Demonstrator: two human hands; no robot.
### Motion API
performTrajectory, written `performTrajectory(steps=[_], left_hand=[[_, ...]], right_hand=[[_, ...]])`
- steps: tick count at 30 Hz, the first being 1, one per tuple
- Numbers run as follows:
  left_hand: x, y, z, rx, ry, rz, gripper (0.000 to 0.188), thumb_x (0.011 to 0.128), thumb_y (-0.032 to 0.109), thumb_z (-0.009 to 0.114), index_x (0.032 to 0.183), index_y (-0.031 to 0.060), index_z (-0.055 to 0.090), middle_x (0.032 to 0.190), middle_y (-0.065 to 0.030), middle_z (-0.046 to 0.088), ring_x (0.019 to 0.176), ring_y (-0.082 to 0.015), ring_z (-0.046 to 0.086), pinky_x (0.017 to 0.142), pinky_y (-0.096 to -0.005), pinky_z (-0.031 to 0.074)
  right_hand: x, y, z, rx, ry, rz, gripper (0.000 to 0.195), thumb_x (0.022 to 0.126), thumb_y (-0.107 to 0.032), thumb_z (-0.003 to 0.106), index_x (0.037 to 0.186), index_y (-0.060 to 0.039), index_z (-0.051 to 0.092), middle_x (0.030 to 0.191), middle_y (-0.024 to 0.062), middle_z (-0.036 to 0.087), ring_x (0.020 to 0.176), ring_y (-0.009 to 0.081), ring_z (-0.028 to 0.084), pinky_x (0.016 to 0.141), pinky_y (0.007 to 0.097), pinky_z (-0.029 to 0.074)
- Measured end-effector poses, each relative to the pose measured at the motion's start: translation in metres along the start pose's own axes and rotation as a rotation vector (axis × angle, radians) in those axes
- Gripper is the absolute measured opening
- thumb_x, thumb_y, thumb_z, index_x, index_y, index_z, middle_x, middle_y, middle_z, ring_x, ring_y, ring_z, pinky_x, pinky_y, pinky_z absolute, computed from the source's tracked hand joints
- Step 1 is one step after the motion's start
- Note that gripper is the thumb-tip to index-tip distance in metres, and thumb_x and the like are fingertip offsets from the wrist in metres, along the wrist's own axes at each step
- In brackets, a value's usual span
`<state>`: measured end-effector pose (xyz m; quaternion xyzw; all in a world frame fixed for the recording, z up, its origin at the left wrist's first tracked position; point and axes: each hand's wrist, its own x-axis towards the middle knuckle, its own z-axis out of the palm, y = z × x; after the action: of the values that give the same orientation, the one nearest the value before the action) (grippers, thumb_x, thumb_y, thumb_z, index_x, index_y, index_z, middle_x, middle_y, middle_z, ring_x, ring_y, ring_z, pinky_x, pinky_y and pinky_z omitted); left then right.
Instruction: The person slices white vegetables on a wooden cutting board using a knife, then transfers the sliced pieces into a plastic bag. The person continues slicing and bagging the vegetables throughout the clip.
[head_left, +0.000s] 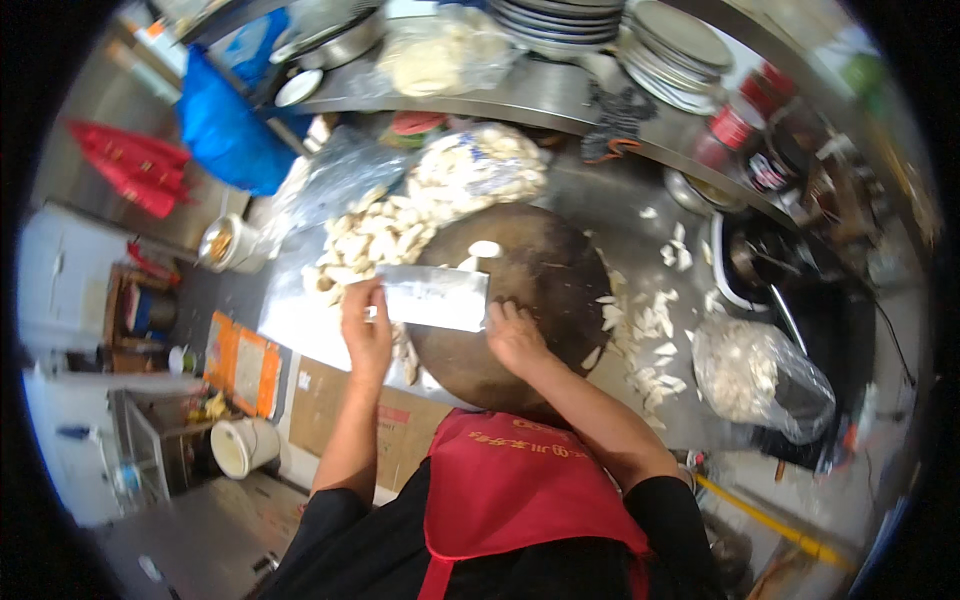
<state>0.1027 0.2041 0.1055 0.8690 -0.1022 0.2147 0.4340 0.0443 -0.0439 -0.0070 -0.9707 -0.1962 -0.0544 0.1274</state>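
Note:
My left hand (367, 326) is closed at the left end of a broad metal cleaver (439, 298), whose blade lies level over the left part of a round wooden chopping block (540, 255). My right hand (517, 337) rests over the block with curled fingers, close to the blade's right end; whether anything is under them is hidden. A pale oval slice (485, 249) lies on the block beyond the blade, with another pale piece next to it. Whole pale pieces (379, 236) are heaped left of the block, by an open plastic bag of them (480, 169). Thin slices (652, 322) lie scattered to the right.
A steel shelf (540, 101) with stacked plates (559, 22) crosses the far side. A clear plastic bag with pale contents (750, 375) and a black container with a white rim (724, 262) are at the right. A white bucket (244, 448) stands at lower left.

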Motion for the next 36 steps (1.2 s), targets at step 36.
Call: performTrajectory(steps=[36], left_hand=[[-0.052, 0.012, 0.171, 0.042, -0.531, -0.023, 0.047, 0.089, 0.001, 0.074, 0.133, 0.0039, 0.06, 0.127, -0.023, 0.06, 0.121, -0.0464, 0.058, 0.104, -0.0508, 0.049]], right_hand=[[-0.28, 0.02, -0.165, 0.892, 0.039, 1.0, 0.034, 0.101, -0.029, 0.074, 0.103, 0.0052, 0.068, 0.08, 0.0191, 0.067, 0.071, 0.0253, 0.061, 0.068, 0.0397, 0.049]])
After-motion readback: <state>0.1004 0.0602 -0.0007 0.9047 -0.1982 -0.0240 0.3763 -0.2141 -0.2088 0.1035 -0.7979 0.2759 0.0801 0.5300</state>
